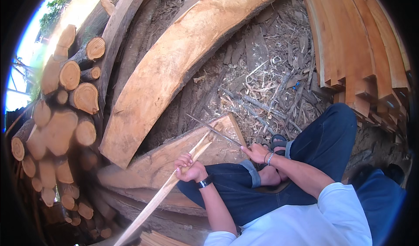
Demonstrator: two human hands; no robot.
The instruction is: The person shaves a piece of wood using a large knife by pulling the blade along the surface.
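My left hand (190, 168) is wrapped round a long pale wooden stick (158, 199), which slants from the lower left up to the middle of the view. In my right hand (255, 153) is a long thin blade (220, 133), a knife or machete, pointing up and to the left. Its flat crosses the stick's upper end and seems to touch it there. Under that end lies a thick wooden slab (174, 155). The handle is hidden inside my right fist.
A large curved plank (174, 60) lies ahead. Cut logs (70, 75) are stacked at the left, sawn boards (345, 36) at the far right. Shavings and bark (266, 84) litter the ground. Thin strips (161, 238) lie at the lower edge. Someone's dark-clothed leg (379, 202) is at the right.
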